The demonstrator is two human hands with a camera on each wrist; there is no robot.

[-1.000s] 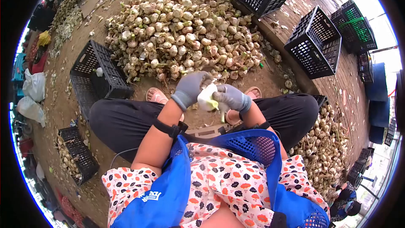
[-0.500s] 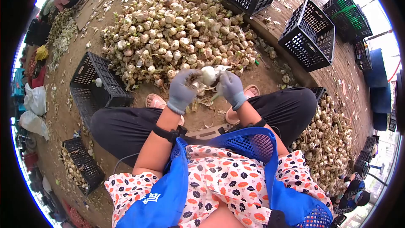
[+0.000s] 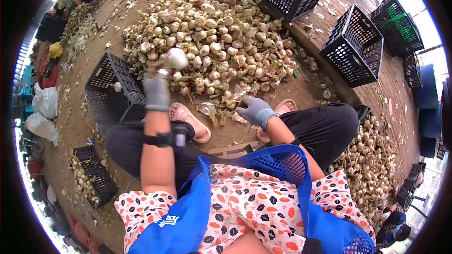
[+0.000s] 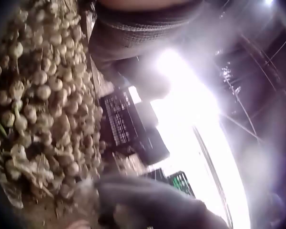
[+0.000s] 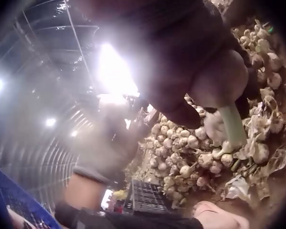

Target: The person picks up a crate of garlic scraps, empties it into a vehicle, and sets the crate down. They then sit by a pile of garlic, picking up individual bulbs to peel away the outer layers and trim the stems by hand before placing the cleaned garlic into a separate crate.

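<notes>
Both hands wear grey gloves. My left hand (image 3: 157, 87), blurred in the head view, holds a peeled white garlic bulb (image 3: 178, 59) at its fingertips, over the near left part of the garlic heap (image 3: 207, 33). Lower and to the right, my right hand (image 3: 256, 112) is above the ground between the feet. In the right wrist view its fingers grip another garlic bulb (image 5: 224, 78) with a thick pale green stem (image 5: 233, 126); from above, the hand hides this bulb. Left of the heap, a black plastic crate (image 3: 101, 101) has one white bulb (image 3: 117, 86) inside.
Black crates (image 3: 353, 47) stand at the right beyond a low ledge (image 3: 325, 61). A second garlic heap (image 3: 372, 160) lies beside the right knee. At lower left is a small crate (image 3: 96, 174) with garlic by it. Papery peelings (image 3: 216, 113) litter the ground before the feet.
Earlier the hands were together around a bulb in front of the body. They have parted: the left hand has swung forward and left with the white bulb, while the right stays near the middle.
</notes>
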